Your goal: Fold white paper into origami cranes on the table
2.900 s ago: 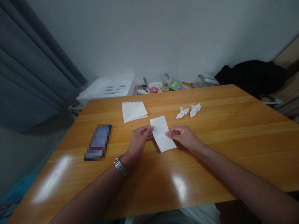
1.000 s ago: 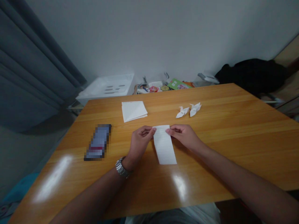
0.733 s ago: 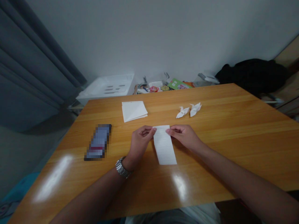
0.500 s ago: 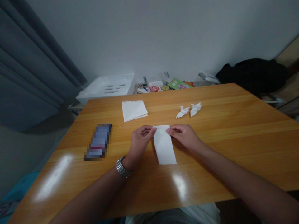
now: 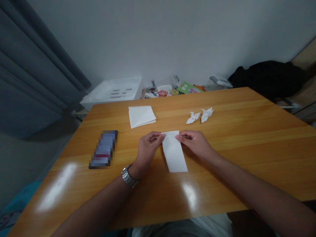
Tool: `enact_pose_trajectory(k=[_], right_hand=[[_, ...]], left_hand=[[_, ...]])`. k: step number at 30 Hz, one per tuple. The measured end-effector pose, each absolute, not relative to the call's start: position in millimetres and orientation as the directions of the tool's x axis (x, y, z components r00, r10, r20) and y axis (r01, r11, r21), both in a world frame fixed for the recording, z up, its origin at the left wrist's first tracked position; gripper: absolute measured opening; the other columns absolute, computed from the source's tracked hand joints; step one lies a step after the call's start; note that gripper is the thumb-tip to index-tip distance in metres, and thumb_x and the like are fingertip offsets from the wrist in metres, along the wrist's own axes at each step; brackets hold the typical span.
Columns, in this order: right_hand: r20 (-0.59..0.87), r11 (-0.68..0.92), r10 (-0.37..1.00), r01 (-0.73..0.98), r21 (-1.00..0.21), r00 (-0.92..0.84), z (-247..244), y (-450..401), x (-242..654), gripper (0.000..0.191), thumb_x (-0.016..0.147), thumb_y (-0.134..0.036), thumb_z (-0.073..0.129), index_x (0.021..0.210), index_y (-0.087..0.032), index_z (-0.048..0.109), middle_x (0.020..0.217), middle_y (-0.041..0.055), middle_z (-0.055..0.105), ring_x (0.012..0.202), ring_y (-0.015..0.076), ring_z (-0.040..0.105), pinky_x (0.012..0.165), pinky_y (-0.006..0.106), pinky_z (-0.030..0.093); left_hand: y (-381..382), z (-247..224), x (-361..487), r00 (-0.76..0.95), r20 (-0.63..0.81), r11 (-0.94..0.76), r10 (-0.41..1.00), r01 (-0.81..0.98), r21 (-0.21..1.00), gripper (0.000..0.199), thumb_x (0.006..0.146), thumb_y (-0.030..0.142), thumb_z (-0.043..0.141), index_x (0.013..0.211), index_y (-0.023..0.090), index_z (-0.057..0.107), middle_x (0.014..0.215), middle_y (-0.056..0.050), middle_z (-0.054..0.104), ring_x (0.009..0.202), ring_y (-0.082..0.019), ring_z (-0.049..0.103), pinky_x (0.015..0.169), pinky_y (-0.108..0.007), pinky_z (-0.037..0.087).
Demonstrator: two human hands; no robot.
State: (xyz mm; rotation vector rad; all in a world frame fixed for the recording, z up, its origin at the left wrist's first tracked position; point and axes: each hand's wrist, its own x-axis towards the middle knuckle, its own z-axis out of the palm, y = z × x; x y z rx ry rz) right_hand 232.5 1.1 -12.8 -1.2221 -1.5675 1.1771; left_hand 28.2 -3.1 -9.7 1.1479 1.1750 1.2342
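A narrow white sheet of paper (image 5: 174, 153) slants down toward me over the middle of the wooden table (image 5: 237, 131). My left hand (image 5: 147, 147) pinches its top left corner between thumb and fingers; a metal watch (image 5: 128, 176) is on that wrist. The top right corner is pinched by my right hand (image 5: 194, 142). Beyond my right hand stand two folded white paper birds, one (image 5: 193, 118) just left of the other (image 5: 206, 115). A stack of lined paper (image 5: 142, 117) lies behind my left hand.
A phone with a blurred screen (image 5: 104, 148) lies at the left. Behind the table are a white tray (image 5: 116, 90), a green booklet (image 5: 189, 88) among small items, and a black cloth (image 5: 268, 79) at the right. A grey curtain (image 5: 32, 65) hangs at the left.
The lower end of the held paper has shifted slightly to the right and up. Both hands keep their pinch on its top corners.
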Motion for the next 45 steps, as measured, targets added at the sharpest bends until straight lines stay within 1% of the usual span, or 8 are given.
enact_pose_trajectory(k=[9, 13, 16, 24, 29, 34, 39, 45], right_hand=[[0.086, 0.126, 0.979, 0.218, -0.968, -0.183, -12.9, -0.4, 231.2, 0.029, 0.087, -0.046, 0.066, 0.087, -0.019, 0.076, 0.085, 0.0047, 0.075, 0.076, 0.0187, 0.066, 0.072, 0.031, 0.049], [0.091, 0.131, 0.98, 0.23, -0.964, -0.175, -14.1, 1.0, 232.8, 0.027, 0.087, -0.045, 0.067, 0.086, -0.019, 0.075, 0.085, 0.0047, 0.075, 0.077, 0.0188, 0.066, 0.072, 0.031, 0.049], [0.086, 0.12, 0.983, 0.211, -0.97, -0.163, -14.2, 1.3, 233.1, 0.027, 0.085, -0.045, 0.069, 0.086, -0.018, 0.075, 0.086, 0.0051, 0.076, 0.077, 0.0187, 0.066, 0.071, 0.031, 0.05], [0.069, 0.107, 0.984, 0.233, -0.967, -0.165, -6.9, -1.2, 230.2, 0.026, 0.084, -0.042, 0.07, 0.082, -0.017, 0.075, 0.082, 0.0052, 0.076, 0.072, 0.0181, 0.066, 0.068, 0.029, 0.051], [0.073, 0.108, 0.985, 0.23, -0.967, -0.157, -8.1, -1.3, 230.6, 0.024, 0.084, -0.041, 0.07, 0.081, -0.018, 0.075, 0.081, 0.0045, 0.076, 0.072, 0.0176, 0.067, 0.068, 0.029, 0.051], [0.071, 0.1, 0.988, 0.212, -0.972, -0.14, -9.5, 0.1, 230.8, 0.023, 0.083, -0.041, 0.072, 0.08, -0.018, 0.075, 0.08, 0.0042, 0.076, 0.072, 0.0173, 0.067, 0.068, 0.029, 0.051], [0.08, 0.096, 0.992, 0.184, -0.978, -0.097, -9.1, 2.5, 233.1, 0.021, 0.082, -0.039, 0.072, 0.081, -0.018, 0.075, 0.082, 0.0048, 0.076, 0.073, 0.0178, 0.067, 0.07, 0.03, 0.052], [0.08, 0.097, 0.99, 0.153, -0.983, -0.115, -11.3, 2.4, 233.9, 0.024, 0.082, -0.042, 0.073, 0.081, -0.018, 0.075, 0.083, 0.0055, 0.076, 0.073, 0.0178, 0.067, 0.07, 0.031, 0.051]], left_hand=[[-1.5, -11.8, 28.4, -0.054, -0.001, -0.001, 0.999, -0.031, 1.0, 0.028, 0.075, 0.04, 0.082, 0.083, 0.014, 0.072, 0.081, -0.006, 0.075, 0.074, -0.015, 0.068, 0.07, -0.026, 0.056], [-2.2, -11.7, 28.0, -0.022, -0.005, 0.004, 1.0, -0.048, 0.999, 0.03, 0.077, 0.043, 0.079, 0.083, 0.014, 0.072, 0.084, -0.006, 0.075, 0.077, -0.016, 0.069, 0.073, -0.027, 0.057], [-2.6, -12.7, 28.3, 0.002, -0.013, 0.013, 1.0, -0.078, 0.997, 0.03, 0.079, 0.044, 0.077, 0.082, 0.015, 0.07, 0.08, -0.004, 0.073, 0.075, -0.016, 0.068, 0.074, -0.027, 0.057], [-4.1, -10.8, 30.5, 0.008, 0.072, -0.071, 0.997, -0.081, 0.994, 0.027, 0.084, 0.041, 0.073, 0.082, 0.016, 0.063, 0.075, 0.0, 0.066, 0.071, -0.012, 0.063, 0.067, -0.022, 0.052], [-2.2, -9.6, 28.7, 0.003, 0.095, -0.095, 0.995, -0.035, 0.995, 0.028, 0.082, 0.041, 0.075, 0.083, 0.015, 0.065, 0.077, -0.002, 0.069, 0.074, -0.013, 0.065, 0.069, -0.022, 0.053], [-1.8, -12.9, 27.0, -0.011, -0.005, 0.005, 1.0, -0.05, 0.999, 0.031, 0.078, 0.042, 0.079, 0.088, 0.014, 0.071, 0.085, -0.005, 0.075, 0.079, -0.016, 0.07, 0.073, -0.026, 0.058], [-1.8, -16.4, 25.3, 0.07, -0.078, 0.084, 0.995, -0.096, 0.992, 0.033, 0.078, 0.043, 0.08, 0.089, 0.013, 0.073, 0.085, -0.007, 0.076, 0.077, -0.016, 0.071, 0.077, -0.029, 0.06], [-1.2, -11.9, 24.9, 0.032, 0.037, -0.037, 0.999, 0.002, 0.999, 0.029, 0.078, 0.041, 0.079, 0.08, 0.013, 0.071, 0.075, -0.004, 0.073, 0.067, -0.013, 0.068, 0.067, -0.024, 0.057]])
